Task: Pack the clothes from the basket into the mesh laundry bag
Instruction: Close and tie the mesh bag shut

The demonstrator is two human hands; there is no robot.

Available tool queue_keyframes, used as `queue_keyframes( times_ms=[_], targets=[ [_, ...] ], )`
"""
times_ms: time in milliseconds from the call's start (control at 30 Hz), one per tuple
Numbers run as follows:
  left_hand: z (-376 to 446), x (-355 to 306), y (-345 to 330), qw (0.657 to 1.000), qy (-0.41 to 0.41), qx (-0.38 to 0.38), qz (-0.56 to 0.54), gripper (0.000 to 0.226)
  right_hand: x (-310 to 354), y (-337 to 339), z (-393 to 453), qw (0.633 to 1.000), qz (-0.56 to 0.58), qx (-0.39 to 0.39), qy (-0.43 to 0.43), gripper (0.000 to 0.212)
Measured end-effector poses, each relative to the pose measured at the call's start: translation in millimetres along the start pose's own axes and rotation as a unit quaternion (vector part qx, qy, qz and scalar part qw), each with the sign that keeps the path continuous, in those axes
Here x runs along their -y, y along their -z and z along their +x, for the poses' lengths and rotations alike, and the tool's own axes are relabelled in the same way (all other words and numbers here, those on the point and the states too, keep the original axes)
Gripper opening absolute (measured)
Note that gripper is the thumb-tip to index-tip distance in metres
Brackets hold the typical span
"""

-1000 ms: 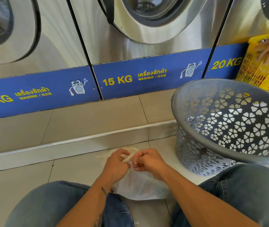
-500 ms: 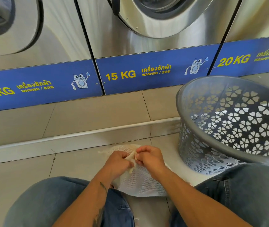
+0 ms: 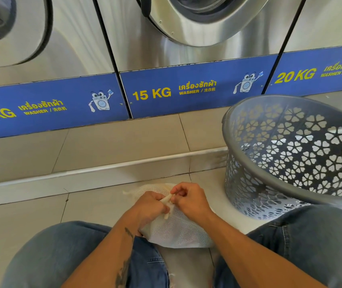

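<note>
Both hands, the left hand (image 3: 149,206) and right hand (image 3: 191,201), pinch the cream drawstring (image 3: 168,204) of one white mesh laundry bag (image 3: 178,233) lying on the tiled floor (image 3: 30,215) between two denim-clad knees, beside one grey perforated basket (image 3: 290,154), before three steel washers (image 3: 197,38).

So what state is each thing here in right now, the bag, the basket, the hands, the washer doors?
Mesh laundry bag: on the floor between the knees, neck bunched.
Drawstring: pinched by both hands.
Left hand: gripping the bag's neck.
Right hand: pinching the drawstring.
Grey basket: tilted; no clothes visible inside.
Middle washer door: cannot tell whether shut.
</note>
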State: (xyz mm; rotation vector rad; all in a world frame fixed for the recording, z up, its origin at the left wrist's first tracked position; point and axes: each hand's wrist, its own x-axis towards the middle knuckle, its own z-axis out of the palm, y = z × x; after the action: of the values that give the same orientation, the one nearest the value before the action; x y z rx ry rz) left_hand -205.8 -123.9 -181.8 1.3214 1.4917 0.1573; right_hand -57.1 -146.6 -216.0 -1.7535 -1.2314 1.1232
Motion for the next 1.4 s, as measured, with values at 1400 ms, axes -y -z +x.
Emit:
queue_keyframes(
  times_ms=[1400],
  targets=[
    [4.9, -2.5, -4.2, 0.997, -0.040, -0.051, -0.035, 0.044, 1.9, -6.5, 2.5, 0.967, 0.223, 0.003, -0.124, 0.017]
  ],
)
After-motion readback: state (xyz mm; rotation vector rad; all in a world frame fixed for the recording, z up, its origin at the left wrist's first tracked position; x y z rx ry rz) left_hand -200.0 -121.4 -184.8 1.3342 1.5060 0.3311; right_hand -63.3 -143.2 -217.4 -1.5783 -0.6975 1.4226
